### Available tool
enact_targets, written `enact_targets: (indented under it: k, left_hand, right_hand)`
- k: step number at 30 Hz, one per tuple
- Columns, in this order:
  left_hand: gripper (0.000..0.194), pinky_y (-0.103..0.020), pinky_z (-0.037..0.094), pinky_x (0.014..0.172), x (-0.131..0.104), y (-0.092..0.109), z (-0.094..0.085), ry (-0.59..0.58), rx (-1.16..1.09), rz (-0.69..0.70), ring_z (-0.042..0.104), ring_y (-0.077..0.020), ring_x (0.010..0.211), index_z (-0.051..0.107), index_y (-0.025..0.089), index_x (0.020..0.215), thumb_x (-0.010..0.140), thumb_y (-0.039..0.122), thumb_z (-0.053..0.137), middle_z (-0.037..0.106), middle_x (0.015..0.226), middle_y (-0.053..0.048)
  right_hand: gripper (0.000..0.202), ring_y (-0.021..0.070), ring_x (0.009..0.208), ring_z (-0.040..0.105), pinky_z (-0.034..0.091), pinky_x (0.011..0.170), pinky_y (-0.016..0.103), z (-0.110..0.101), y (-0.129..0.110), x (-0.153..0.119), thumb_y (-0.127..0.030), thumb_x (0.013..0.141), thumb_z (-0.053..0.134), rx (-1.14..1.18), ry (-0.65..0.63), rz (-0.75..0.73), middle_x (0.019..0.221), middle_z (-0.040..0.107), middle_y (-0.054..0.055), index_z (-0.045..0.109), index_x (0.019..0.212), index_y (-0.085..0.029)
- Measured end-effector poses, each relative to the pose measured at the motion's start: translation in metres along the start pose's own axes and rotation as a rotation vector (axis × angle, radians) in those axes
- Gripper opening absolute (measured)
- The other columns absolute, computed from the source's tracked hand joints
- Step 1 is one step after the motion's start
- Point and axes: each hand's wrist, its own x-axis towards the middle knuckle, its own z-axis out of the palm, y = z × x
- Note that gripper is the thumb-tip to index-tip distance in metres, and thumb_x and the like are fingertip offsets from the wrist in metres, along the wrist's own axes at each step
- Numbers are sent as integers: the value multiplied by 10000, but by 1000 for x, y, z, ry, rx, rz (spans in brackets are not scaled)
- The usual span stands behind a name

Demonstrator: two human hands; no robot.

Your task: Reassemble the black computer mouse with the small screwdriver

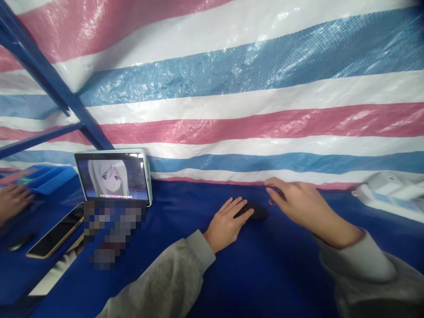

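My left hand [228, 223] lies flat on the blue table cover [265, 265], fingers spread, its fingertips touching a small dark object [255, 212]. My right hand [303, 203] hovers just right of that object, fingers curled around a small dark piece [276, 193] near the striped tarp's bottom edge. Whether it grips that piece I cannot tell. Both arms wear grey sleeves.
A tablet [114, 176] playing a cartoon stands propped at the left. A phone [56, 233] lies flat in front of it. Another person's hand [13, 201] rests by a blue tray [46, 176] at far left. A white object [391, 187] sits at right. A striped tarp [232, 88] forms the back wall.
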Motion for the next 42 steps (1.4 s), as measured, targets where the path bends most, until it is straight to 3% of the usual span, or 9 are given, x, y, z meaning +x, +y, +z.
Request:
enact_targets:
  k: [3, 6, 12, 17, 33, 39, 42]
  left_hand:
    - [426, -490, 352, 1164, 0, 0, 1, 5, -2, -2, 386, -238, 1410, 499, 242, 1384, 969, 153, 473, 482, 1466, -87]
    - [432, -491, 353, 1164, 0, 0, 1, -2, -2, -3, 384, -239, 1411, 499, 243, 1384, 965, 142, 472, 481, 1467, -87]
    - [415, -488, 354, 1164, 0, 0, 0, 16, -11, -7, 401, -237, 1402, 508, 231, 1378, 971, 156, 476, 495, 1455, -92]
    - [419, -484, 363, 1160, 1, 0, -1, 11, -4, -3, 397, -232, 1404, 503, 238, 1379, 969, 152, 472, 496, 1455, -87]
    - [420, -497, 360, 1158, 0, 0, -1, 6, -9, -4, 397, -242, 1404, 495, 236, 1385, 973, 153, 473, 491, 1458, -94]
    - [423, -487, 356, 1163, 0, 0, -1, 0, -4, -2, 386, -232, 1411, 499, 242, 1380, 969, 144, 477, 488, 1461, -88]
    - [418, -472, 349, 1170, 0, 0, -1, -1, 8, -8, 386, -226, 1411, 500, 237, 1379, 970, 151, 483, 493, 1457, -88]
  right_hand:
    - [339, 215, 605, 661, 342, 563, 289, 1, 1, 1, -437, 938, 422, -43, 31, -3, 674, 718, 50, 668, 998, -211]
    - [388, 223, 608, 664, 347, 557, 292, -1, 1, 1, -477, 949, 385, -29, -22, 39, 690, 723, 55, 656, 1019, -208]
    - [300, 221, 801, 699, 436, 666, 299, -3, -1, 1, -257, 895, 411, 64, -35, 55, 937, 748, 61, 622, 1102, -211]
    - [327, 217, 792, 704, 461, 694, 305, -3, -3, 0, -208, 866, 421, 94, -49, 34, 864, 745, 42, 626, 1120, -220]
    - [288, 200, 612, 677, 384, 575, 287, -2, -2, 0, -305, 911, 433, 3, 22, -10, 675, 729, 20, 662, 1066, -226]
    - [366, 210, 592, 654, 346, 558, 289, -5, -3, 0, -440, 952, 381, -6, -20, 30, 659, 714, 41, 665, 996, -214]
    - [328, 205, 616, 655, 344, 567, 286, -9, -4, 0, -366, 948, 361, 9, -74, 62, 700, 720, 35, 653, 987, -222]
